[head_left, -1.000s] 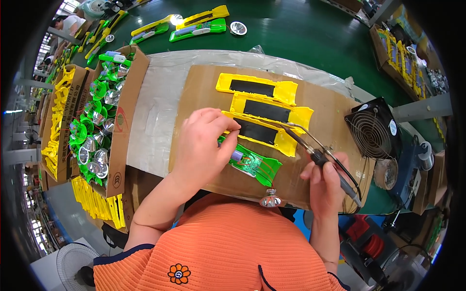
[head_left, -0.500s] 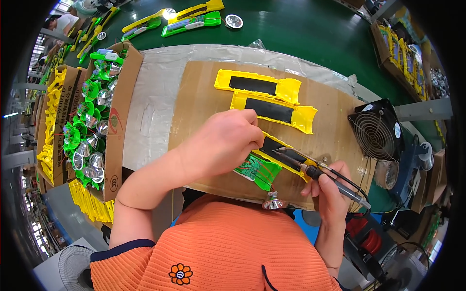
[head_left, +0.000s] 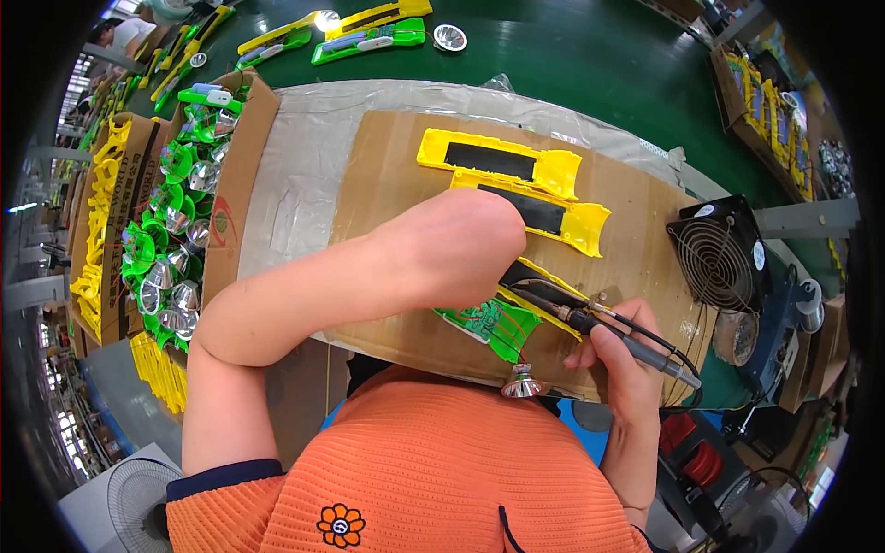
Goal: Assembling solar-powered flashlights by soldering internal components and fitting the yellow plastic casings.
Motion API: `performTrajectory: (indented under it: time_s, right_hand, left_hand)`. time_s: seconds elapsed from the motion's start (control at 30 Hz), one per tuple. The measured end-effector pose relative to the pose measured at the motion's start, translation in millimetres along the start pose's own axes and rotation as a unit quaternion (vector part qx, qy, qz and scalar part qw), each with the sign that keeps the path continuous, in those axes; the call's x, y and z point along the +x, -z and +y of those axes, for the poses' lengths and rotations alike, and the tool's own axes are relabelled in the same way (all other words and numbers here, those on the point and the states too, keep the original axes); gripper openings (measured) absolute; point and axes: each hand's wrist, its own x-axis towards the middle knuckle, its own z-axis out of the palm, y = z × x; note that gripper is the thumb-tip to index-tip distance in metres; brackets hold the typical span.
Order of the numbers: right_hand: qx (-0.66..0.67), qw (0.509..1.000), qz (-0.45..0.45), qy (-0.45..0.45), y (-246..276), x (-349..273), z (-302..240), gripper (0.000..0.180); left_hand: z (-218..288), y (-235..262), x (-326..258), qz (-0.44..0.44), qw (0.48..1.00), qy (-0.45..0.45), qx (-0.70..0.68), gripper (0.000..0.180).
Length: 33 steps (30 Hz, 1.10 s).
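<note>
My right hand [head_left: 625, 364] grips a soldering iron [head_left: 636, 348] with a cable and a thin metal tube along it; its tip points left over a yellow flashlight shell [head_left: 560, 324] with a black panel. The back of my left hand [head_left: 470, 241] faces me beside the tip, its fingers hidden behind it, so whatever they hold cannot be seen. Just below lies a green flashlight half [head_left: 516, 334] bearing a circuit board. Red wires run from it to a silver reflector lamp [head_left: 523, 383] at the near edge. Two more yellow shells [head_left: 559, 170] with black panels lie farther back.
Cardboard [head_left: 378, 184] covers the work area. At left, one carton [head_left: 241, 184] holds green halves with reflectors, another yellow parts [head_left: 92, 249]. A black fan [head_left: 714, 249] and a tape roll [head_left: 736, 335] stand at right. Flashlight halves [head_left: 369, 41] lie on the green bench behind.
My left hand has rolled over and moved slightly right, so its fingers no longer show. The soldering iron stays near the same shell, having moved very little.
</note>
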Motion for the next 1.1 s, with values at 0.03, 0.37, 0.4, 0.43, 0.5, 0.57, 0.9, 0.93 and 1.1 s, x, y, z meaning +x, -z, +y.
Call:
performTrajectory:
  time_s: [0.03,0.37,0.4,0.43,0.5,0.57,0.9,0.93,1.1]
  right_hand:
    - [0.000,1.000,-0.001,0.000,-0.1,0.0,0.0,0.018]
    - [-0.020,1.000,0.017,-0.009,-6.2,1.4,-2.3,0.016]
    - [-0.034,0.999,0.024,-0.006,-7.3,1.6,-2.3,0.016]
    - [-0.034,0.999,0.024,-0.006,-7.9,1.8,-2.7,0.016]
    - [-0.036,0.999,0.027,-0.008,-8.6,1.9,-3.6,0.016]
    - [-0.039,0.999,0.028,-0.009,-7.8,2.1,-2.8,0.015]
    - [0.013,1.000,0.013,-0.015,-3.5,3.0,-3.2,0.015]
    - [0.013,1.000,0.012,-0.015,-2.7,2.5,-1.9,0.015]
    - [0.027,1.000,0.006,0.002,-1.1,2.0,0.0,0.014]
  left_hand:
    - [0.2,0.1,0.9,-0.005,1.000,-0.004,0.006,0.014]
    - [-0.1,0.6,2.2,0.010,1.000,-0.017,0.015,0.013]
    - [0.1,0.5,2.1,0.011,1.000,-0.018,0.014,0.013]
    - [0.2,0.4,1.9,0.013,1.000,-0.018,0.014,0.013]
    - [0.2,-0.8,1.2,0.020,0.999,-0.021,0.017,0.013]
    - [0.4,-1.1,1.1,0.028,0.999,-0.024,0.020,0.013]
    - [3.0,-0.3,0.4,0.033,0.999,-0.020,0.025,0.012]
    - [3.2,-0.5,0.3,0.037,0.999,-0.019,0.022,0.012]
    - [3.8,-0.8,0.4,0.038,0.999,-0.019,0.026,0.013]
